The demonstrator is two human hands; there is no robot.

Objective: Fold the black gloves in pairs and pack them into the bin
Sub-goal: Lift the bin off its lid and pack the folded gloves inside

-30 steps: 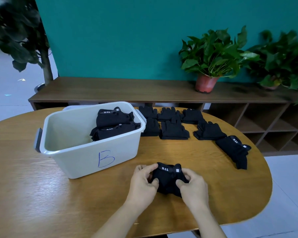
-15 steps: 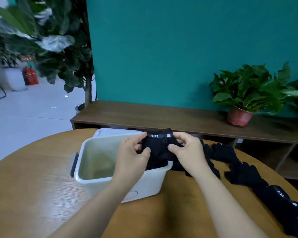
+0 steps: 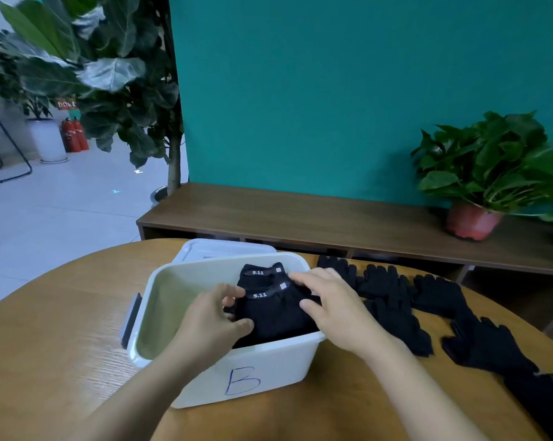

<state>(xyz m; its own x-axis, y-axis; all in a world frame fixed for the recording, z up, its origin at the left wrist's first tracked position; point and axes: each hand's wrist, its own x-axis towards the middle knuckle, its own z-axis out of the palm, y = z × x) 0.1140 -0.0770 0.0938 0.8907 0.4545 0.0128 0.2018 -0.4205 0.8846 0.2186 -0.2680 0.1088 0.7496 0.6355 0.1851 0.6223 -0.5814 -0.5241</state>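
Currently, the bin (image 3: 268, 364), marked "B", stands on the desk (image 3: 61, 361). Both hands reach over its near rim.

1. Folded glove pair (image 3: 275, 316): lies inside the bin, in the right half, label band facing up. A second folded pair (image 3: 259, 275) lies directly behind it, at 12 o'clock.
2. Left hand (image 3: 211, 323): at 9 o'clock of the folded glove pair, with thumb and curled fingers pinching its left edge.
3. Right hand (image 3: 335, 310): at 3 o'clock of the pair, fingers spread and extended, resting on its right side above the bin's right rim.
4. Loose gloves (image 3: 393, 316): lie flat on the desk at 3 o'clock of the bin.
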